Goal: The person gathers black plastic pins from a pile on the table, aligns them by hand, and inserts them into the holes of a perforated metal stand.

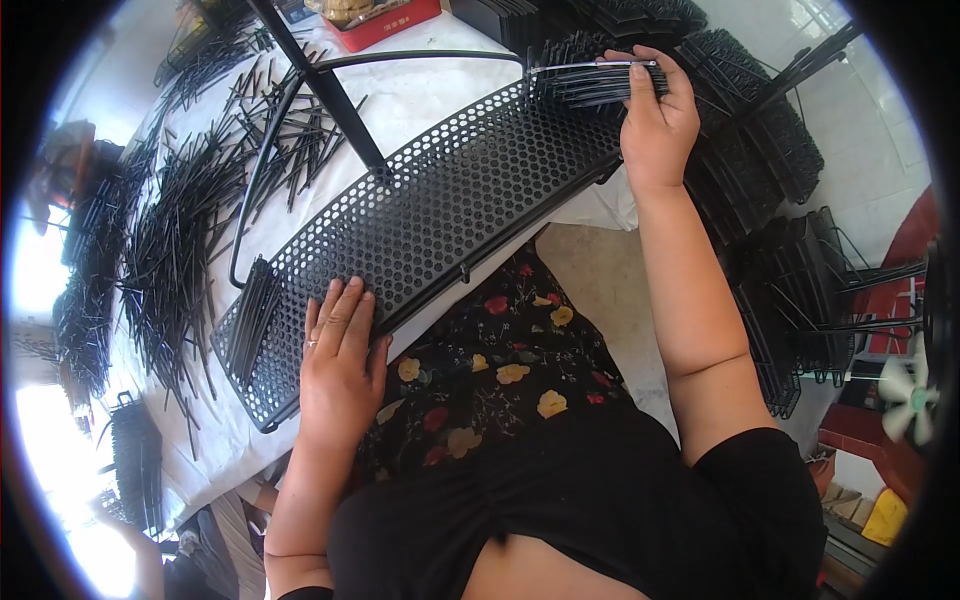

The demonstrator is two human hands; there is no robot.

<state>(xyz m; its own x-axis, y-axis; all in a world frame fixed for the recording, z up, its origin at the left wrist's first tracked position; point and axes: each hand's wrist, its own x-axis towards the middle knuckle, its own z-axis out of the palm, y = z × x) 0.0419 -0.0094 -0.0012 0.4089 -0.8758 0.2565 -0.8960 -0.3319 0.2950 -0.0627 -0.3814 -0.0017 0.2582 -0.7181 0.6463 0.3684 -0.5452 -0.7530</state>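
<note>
A long black perforated metal rack (pixel 440 205) with a raised, bent tube frame lies slantwise across the table's near edge. My left hand (pixel 345 350), wearing a ring, rests on the rack's lower left part with its fingers stretched out. To its left, a small bundle of thin black strips (pixel 257 320) lies across the mesh. At the rack's upper right end, my right hand (pixel 662 120) is closed, thumb and fingers at the end of a thin, shiny rod (pixel 590 67). Just below that rod, more black strips (pixel 585 90) are bunched on the rack.
Loose black strips (pixel 185 255) are heaped over the white-covered table (pixel 225 440) at left. A red box (pixel 385 25) stands at the back. Stacked black racks (pixel 760 150) fill the right side, with a fan (pixel 908 390) beyond. Another person's leg (pixel 235 535) shows at lower left.
</note>
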